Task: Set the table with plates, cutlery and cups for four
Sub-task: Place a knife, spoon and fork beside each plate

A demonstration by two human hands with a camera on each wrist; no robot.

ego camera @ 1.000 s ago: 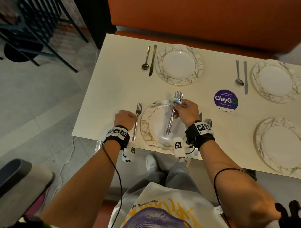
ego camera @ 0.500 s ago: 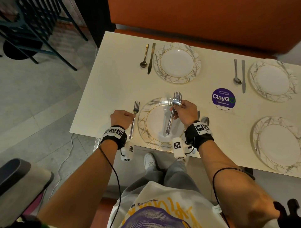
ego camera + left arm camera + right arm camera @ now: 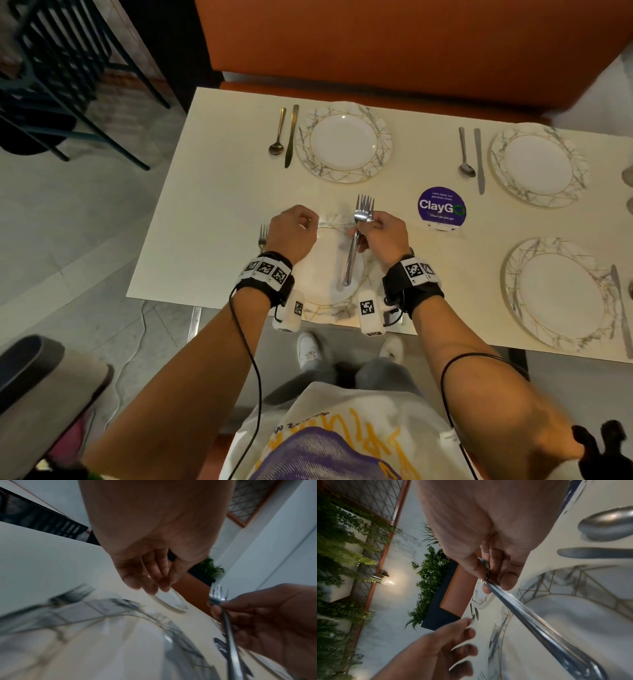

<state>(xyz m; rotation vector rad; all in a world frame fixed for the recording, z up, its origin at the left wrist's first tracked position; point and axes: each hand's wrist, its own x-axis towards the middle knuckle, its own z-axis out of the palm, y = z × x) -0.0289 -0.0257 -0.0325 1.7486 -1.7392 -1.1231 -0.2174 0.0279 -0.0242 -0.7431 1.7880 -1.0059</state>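
Note:
My right hand grips a bundle of forks by their necks, tines pointing away, above the near-left plate. The fork handles slant down over that plate in the right wrist view. My left hand hovers over the plate's far-left rim, its fingers loosely curled and holding nothing, a short way from the forks. One fork lies on the table left of the plate. A spoon and knife lie to its right.
Three more plates sit at far left, far right and near right. A spoon and knife flank the far-left plate. A purple ClayGo sign stands mid-table. An orange bench runs behind.
My left hand has left the fork lying beside the plate and moved up and right toward the forks in my right hand. The right hand has barely shifted.

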